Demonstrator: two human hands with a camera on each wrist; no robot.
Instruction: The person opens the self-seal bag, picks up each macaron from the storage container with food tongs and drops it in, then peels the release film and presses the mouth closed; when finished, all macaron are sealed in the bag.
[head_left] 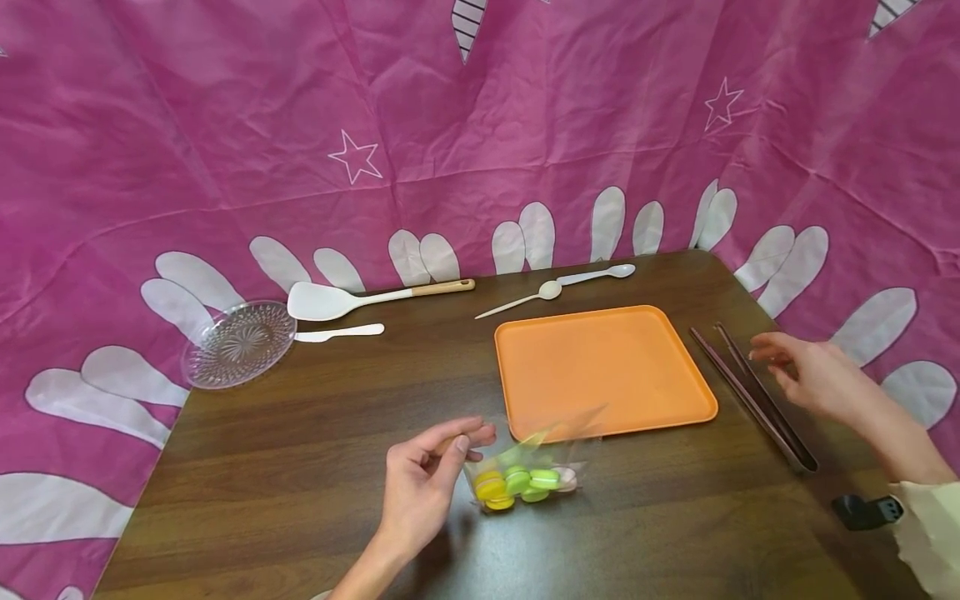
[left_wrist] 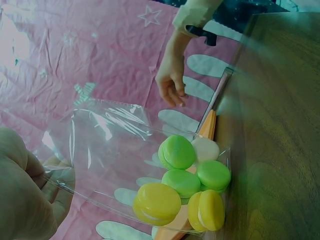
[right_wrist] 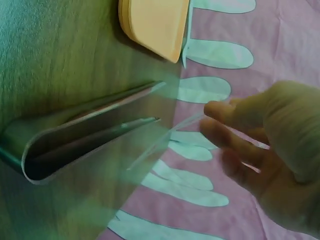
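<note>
My left hand (head_left: 431, 475) pinches the edge of a clear plastic bag (left_wrist: 105, 135), tilted low above the table. Several toy-like macarons lie in its bottom: yellow macarons (left_wrist: 156, 202), green macarons (left_wrist: 177, 152) and a pale pink one (head_left: 567, 479). Over the table's right side, my right hand (head_left: 817, 375) has its fingers bent. A thin clear strip (right_wrist: 157, 142) runs out from between its fingertips in the right wrist view. Just left of that hand lie metal tongs (head_left: 750, 400), apart from the fingers.
An orange tray (head_left: 607, 371) lies right of the table's middle. Behind it are a beige spoon (head_left: 550, 290) and a white spoon (head_left: 600, 273). To the left lie a white spatula (head_left: 322, 302), a white knife (head_left: 341, 333) and a clear plate (head_left: 240, 343). Pink cloth (head_left: 450, 150) hangs behind.
</note>
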